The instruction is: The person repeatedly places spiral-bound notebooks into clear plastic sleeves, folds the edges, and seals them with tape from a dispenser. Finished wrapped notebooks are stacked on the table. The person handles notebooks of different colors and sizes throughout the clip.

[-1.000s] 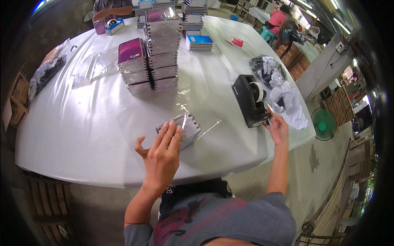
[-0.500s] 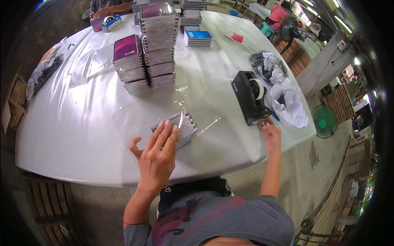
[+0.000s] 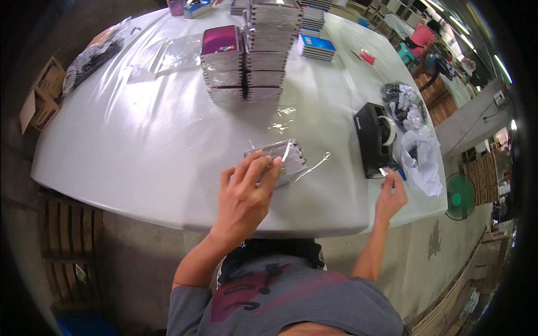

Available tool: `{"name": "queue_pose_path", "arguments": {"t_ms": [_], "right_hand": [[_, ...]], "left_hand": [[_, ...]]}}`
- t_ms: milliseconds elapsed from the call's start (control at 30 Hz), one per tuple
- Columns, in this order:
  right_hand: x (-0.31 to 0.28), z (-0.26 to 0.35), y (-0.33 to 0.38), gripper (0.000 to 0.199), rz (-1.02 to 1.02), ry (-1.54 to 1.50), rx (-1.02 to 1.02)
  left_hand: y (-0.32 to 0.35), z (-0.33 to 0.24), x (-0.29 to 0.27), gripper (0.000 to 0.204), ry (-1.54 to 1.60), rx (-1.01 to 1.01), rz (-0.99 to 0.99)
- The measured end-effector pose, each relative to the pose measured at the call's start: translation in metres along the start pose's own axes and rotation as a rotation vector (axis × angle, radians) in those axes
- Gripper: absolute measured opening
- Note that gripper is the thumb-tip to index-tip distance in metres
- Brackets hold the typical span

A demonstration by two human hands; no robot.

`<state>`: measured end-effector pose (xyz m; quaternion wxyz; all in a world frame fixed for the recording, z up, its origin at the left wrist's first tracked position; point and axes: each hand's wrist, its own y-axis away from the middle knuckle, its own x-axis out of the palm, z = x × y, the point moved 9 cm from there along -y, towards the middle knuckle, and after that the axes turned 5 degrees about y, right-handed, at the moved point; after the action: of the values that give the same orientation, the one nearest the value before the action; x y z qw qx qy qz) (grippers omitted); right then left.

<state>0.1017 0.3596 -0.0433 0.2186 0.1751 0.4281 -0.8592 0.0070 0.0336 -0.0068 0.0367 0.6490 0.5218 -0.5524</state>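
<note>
A small bundle of spiral notebooks [image 3: 291, 158] lies near the front of the table, under loose clear plastic film. My left hand [image 3: 244, 187] is over its left end, fingers bent together and pressing the film against it. To the right stands a black tape dispenser [image 3: 369, 140] holding a roll of clear tape [image 3: 388, 130]. Just in front of it, my right hand [image 3: 391, 196] pinches a short strip of tape [image 3: 385, 171] between thumb and fingertips.
Beyond the bundle rise tall stacks of wrapped notebooks [image 3: 266, 73], with blue notebooks [image 3: 318, 46] to their right. Clear plastic sheets [image 3: 179, 53] lie at far left. Crumpled plastic bags [image 3: 420, 162] sit beside the dispenser. A green fan [image 3: 459, 196] stands past the right edge.
My right hand has come up from the dispenser's front end with a strip of tape. My left fingers have bent more over the bundle. The whole view has shifted.
</note>
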Motion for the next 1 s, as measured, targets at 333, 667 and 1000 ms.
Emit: {"name": "queue_pose_path", "arguments": {"t_ms": [333,667,1000], "right_hand": [[0.119,0.173,0.055,0.034,0.775,-0.948,0.427],[0.146,0.174,0.093,0.036,0.917,-1.042,0.717],[0.144,0.170,0.100,0.033,0.795,-1.062,0.739]], "left_hand": [[0.002,0.007,0.004,0.053,0.209,0.042,-0.121],[0.006,0.011,0.006,0.068,0.336,0.109,-0.186],[0.009,0.012,0.006,0.065,0.301,0.153,-0.128]]}}
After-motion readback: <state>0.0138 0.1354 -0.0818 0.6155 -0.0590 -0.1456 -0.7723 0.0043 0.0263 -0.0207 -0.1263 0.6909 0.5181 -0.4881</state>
